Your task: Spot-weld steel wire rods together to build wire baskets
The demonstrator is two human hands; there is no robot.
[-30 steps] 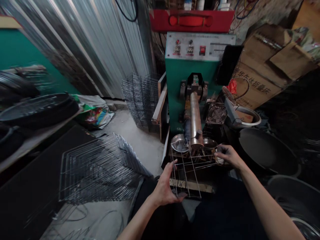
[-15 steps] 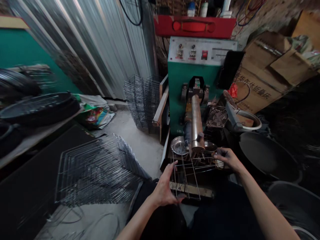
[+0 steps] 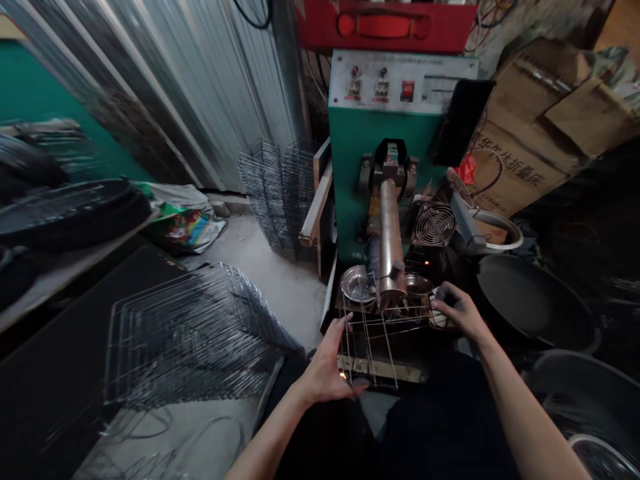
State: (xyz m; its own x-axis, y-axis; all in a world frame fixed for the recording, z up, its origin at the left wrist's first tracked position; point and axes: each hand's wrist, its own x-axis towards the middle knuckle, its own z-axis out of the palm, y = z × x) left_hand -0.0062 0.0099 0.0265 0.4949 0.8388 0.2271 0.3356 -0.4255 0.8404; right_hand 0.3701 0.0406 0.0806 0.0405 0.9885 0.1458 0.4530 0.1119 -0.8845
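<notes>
Against a corrugated metal wall point(image 3: 190, 87), a green spot-welding machine point(image 3: 365, 180) stands with a copper-coloured ram point(image 3: 390, 240) pointing down. The small labels on its panel point(image 3: 403, 80) are unreadable, and a cardboard carton point(image 3: 530, 113) beside it bears warped Chinese characters point(image 3: 510, 167). A wire rack point(image 3: 373, 340) is held squarely under the ram's tip, apparently to keep its wires in line there, with a stack of similar wire racks point(image 3: 195, 340) to the left. The left hand point(image 3: 327, 373) lies spread against the rack's near side, steadying it; the right hand point(image 3: 457, 310) curls, its fingertips pinching the far end.
</notes>
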